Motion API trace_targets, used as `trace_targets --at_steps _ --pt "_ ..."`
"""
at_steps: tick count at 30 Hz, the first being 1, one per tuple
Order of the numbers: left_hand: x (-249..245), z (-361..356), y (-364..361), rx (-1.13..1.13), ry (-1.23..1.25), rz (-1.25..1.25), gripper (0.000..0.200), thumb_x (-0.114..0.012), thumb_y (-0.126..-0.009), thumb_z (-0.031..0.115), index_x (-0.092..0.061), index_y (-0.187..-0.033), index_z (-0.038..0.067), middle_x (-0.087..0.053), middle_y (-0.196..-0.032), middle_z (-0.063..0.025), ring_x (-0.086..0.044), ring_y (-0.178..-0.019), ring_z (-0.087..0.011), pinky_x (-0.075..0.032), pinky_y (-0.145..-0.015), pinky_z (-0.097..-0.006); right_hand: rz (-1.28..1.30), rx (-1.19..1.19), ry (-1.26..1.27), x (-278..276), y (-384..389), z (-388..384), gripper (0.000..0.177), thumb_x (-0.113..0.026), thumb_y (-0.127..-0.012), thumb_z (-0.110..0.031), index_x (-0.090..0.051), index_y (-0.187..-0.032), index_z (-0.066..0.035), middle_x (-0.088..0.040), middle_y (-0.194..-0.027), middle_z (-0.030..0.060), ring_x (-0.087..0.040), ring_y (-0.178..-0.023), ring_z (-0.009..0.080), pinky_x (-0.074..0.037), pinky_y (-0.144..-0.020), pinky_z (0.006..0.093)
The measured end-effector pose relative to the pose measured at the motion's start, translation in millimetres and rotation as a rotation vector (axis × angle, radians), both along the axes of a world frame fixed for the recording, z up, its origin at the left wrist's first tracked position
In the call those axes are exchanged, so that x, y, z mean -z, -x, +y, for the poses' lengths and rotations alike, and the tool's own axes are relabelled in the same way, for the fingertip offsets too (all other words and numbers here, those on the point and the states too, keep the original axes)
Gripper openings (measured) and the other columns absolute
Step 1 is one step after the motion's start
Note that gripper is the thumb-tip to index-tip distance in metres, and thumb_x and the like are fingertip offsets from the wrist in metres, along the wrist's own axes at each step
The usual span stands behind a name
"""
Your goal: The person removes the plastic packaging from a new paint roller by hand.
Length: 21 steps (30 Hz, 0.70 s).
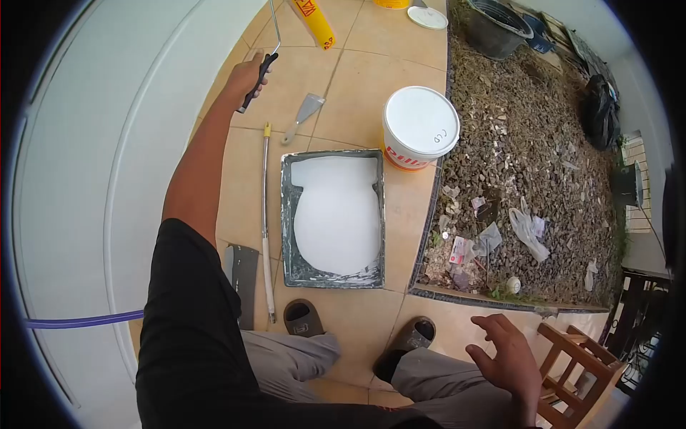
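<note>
My left hand (246, 77) is stretched forward near the white wall, its fingers wrapped round the black handle of a paint roller (259, 83). The roller's metal rod runs up past the top edge, so its head is out of view. Below and to the right of that hand, a dark paint tray (287, 243) holds a pool of white paint (336, 214). My right hand (507, 354) hovers at the lower right with its fingers apart, holding nothing. A scraper (309, 111) lies on the tiles between the left hand and the tray.
A lidded white bucket (421, 121) stands by the tray. Left of the tray lie a long pole (266, 214) and a wide flat blade (245, 282). Yellow packaging (314, 23) lies ahead. Gravel with litter (529, 164) borders the tiles; a wooden stool (579, 365) stands right.
</note>
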<state>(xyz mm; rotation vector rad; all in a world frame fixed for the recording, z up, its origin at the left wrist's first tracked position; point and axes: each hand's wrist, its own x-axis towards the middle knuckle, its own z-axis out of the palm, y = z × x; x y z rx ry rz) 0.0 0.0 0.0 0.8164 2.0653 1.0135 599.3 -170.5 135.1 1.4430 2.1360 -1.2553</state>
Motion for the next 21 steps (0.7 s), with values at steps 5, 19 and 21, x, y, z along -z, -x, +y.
trace_targets --at_steps 5,19,21 --pt "-77.9 -85.9 -67.2 0.065 -0.117 -0.380 0.042 -0.053 -0.097 0.051 -0.053 -0.097 0.009 -0.033 -0.060 0.0070 -0.034 -0.047 -0.0025 -0.031 -0.040 -0.0185 0.196 -0.091 -0.245 -12.5 7.4 -6.5 0.043 -0.070 -0.084 -0.021 -0.057 -0.122 -0.005 -0.059 -0.106 0.0173 -0.060 -0.098 0.0375 -0.050 -0.083 0.0439" --pt "-132.1 -336.6 -296.5 0.315 0.079 -0.930 0.035 -0.046 -0.102 0.042 -0.047 -0.086 0.011 -0.032 -0.056 0.0062 -0.035 -0.044 -0.0059 -0.034 -0.039 -0.0215 0.961 0.334 -0.439 -103.0 90.3 -2.9 0.072 -0.070 -0.089 -0.034 -0.034 -0.145 -0.008 -0.029 -0.143 0.0260 -0.063 -0.080 0.0170 -0.053 -0.067 0.0259" --pt "-114.0 -355.5 -325.3 0.284 -0.026 -0.744 0.034 -0.050 -0.101 0.038 -0.047 -0.085 0.009 -0.038 -0.057 0.0047 -0.040 -0.047 -0.0072 -0.036 -0.042 -0.0250 0.837 0.367 -0.556 -80.3 91.3 -4.1 0.071 -0.072 -0.087 -0.037 -0.038 -0.142 -0.008 -0.030 -0.142 0.0279 -0.064 -0.081 0.0191 -0.053 -0.069 0.0261"
